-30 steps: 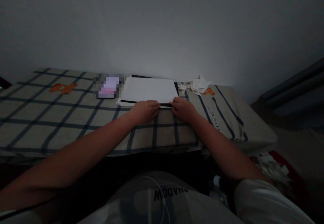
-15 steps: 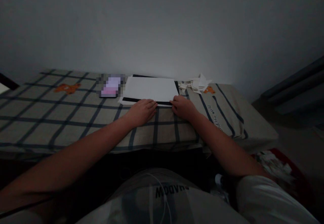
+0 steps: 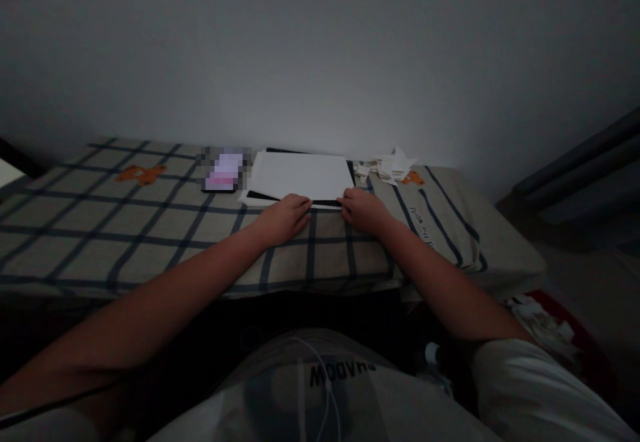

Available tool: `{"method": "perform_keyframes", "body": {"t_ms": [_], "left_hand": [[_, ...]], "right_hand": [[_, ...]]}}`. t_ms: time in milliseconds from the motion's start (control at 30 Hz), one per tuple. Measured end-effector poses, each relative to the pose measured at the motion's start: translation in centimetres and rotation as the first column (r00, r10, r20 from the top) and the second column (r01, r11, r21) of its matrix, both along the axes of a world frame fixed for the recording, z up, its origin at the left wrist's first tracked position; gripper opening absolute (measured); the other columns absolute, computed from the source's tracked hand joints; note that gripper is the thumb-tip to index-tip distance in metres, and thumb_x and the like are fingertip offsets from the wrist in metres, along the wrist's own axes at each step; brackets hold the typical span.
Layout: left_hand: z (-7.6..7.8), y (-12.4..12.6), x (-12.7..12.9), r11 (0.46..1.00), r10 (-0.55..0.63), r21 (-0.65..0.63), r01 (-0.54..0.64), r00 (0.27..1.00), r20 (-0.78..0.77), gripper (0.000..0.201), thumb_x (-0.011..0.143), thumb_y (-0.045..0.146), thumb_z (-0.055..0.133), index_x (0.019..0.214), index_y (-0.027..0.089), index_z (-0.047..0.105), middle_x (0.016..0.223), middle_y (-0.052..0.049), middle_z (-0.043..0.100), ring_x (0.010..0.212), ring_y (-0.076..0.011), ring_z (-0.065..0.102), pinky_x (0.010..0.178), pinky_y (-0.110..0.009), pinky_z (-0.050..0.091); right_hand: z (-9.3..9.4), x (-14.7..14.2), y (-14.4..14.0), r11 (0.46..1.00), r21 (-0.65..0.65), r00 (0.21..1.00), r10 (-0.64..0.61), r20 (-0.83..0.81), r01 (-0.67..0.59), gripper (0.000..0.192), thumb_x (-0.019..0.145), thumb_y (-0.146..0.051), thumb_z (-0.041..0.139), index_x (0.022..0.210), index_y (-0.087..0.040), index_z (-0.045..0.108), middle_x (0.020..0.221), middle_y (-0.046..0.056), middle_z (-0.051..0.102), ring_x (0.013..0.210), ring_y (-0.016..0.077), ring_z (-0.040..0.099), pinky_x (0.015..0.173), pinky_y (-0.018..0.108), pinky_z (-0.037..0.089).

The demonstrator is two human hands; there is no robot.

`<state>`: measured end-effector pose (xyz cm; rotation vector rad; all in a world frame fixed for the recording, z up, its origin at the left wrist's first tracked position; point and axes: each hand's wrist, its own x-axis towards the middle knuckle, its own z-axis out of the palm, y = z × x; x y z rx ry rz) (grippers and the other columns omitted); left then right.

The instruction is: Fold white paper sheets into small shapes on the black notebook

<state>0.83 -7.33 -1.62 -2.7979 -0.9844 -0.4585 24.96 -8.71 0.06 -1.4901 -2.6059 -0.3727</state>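
A white sheet of paper (image 3: 303, 174) lies over a black flat board (image 3: 264, 196), whose dark border shows along the near, right and far sides. More white sheets stick out at the left edge. My left hand (image 3: 286, 219) is at the middle of the near edge, its fingers pressed together on the paper. At the near right corner, my right hand (image 3: 365, 211) has its fingers curled in a pinch on the same sheet. The fingertips are partly hidden in the dim light.
A phone with a lit screen (image 3: 225, 170) lies left of the papers. Folded white paper pieces (image 3: 393, 166) sit to the right. Orange patches (image 3: 141, 175) mark the checked tablecloth (image 3: 165, 229). A grey wall (image 3: 320, 55) rises behind. Below right is a red container (image 3: 595, 355) with paper scraps.
The sheet's near edge has come slightly toward me at the middle and right, so less of the black border shows. Both hands stay almost in place, and the view has shifted a little.
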Motion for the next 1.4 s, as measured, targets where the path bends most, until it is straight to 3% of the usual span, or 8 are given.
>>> {"method": "perform_keyframes", "body": {"t_ms": [200, 333, 467, 667, 1400], "left_hand": [[-0.2, 0.1, 0.0, 0.998, 0.008, -0.060, -0.005, 0.999, 0.044, 0.042, 0.091, 0.033, 0.036, 0.125, 0.013, 0.050, 0.122, -0.013, 0.054, 0.114, -0.0231, 0.046, 0.096, -0.036, 0.041], [-0.2, 0.1, 0.0, 0.997, 0.004, -0.082, 0.001, 0.998, 0.066, 0.040, 0.090, 0.032, 0.038, 0.125, 0.016, 0.050, 0.122, -0.011, 0.054, 0.113, -0.0226, 0.047, 0.096, -0.037, 0.041], [-0.2, 0.1, 0.0, 0.997, 0.005, -0.079, 0.001, 0.998, 0.070, 0.039, 0.090, 0.032, 0.038, 0.124, 0.017, 0.050, 0.122, -0.011, 0.054, 0.113, -0.0227, 0.047, 0.094, -0.037, 0.041], [0.0, -0.2, 0.0, 0.996, -0.003, -0.084, 0.010, 0.996, 0.087, 0.038, 0.090, 0.032, 0.037, 0.123, 0.017, 0.051, 0.121, -0.010, 0.054, 0.113, -0.0220, 0.047, 0.094, -0.036, 0.041], [0.2, -0.3, 0.0, 0.997, -0.011, -0.071, 0.015, 0.998, 0.069, 0.038, 0.091, 0.029, 0.036, 0.124, 0.018, 0.051, 0.122, -0.009, 0.054, 0.113, -0.0227, 0.046, 0.095, -0.038, 0.040]], "right_hand": [[1.4, -2.1, -0.5, 0.993, -0.035, 0.993, -0.107, 0.039, 0.109, 0.033, 0.090, -0.027, 0.038, 0.093, -0.012, 0.066, 0.093, 0.014, 0.058, 0.089, 0.0235, 0.049, 0.072, 0.033, 0.037], [1.4, -4.6, -0.8, 0.999, -0.011, 0.999, -0.035, -0.036, 0.035, 0.030, 0.090, -0.024, 0.038, 0.106, -0.013, 0.061, 0.103, 0.014, 0.057, 0.096, 0.0230, 0.047, 0.074, 0.032, 0.038], [0.3, -5.7, -0.5, 1.000, -0.017, 0.998, 0.004, -0.067, -0.005, 0.030, 0.091, -0.019, 0.036, 0.107, -0.012, 0.060, 0.102, 0.013, 0.057, 0.093, 0.0217, 0.047, 0.075, 0.032, 0.037], [-0.7, -5.5, -0.3, 0.999, 0.001, 0.993, 0.033, -0.117, -0.033, 0.031, 0.088, -0.018, 0.038, 0.111, -0.012, 0.059, 0.100, 0.013, 0.057, 0.092, 0.0223, 0.045, 0.076, 0.033, 0.036], [-0.9, -5.2, 0.1, 0.999, -0.051, 0.976, 0.004, -0.219, -0.016, 0.033, 0.086, -0.018, 0.039, 0.111, -0.012, 0.060, 0.101, 0.013, 0.056, 0.097, 0.0221, 0.044, 0.082, 0.033, 0.036]]}}
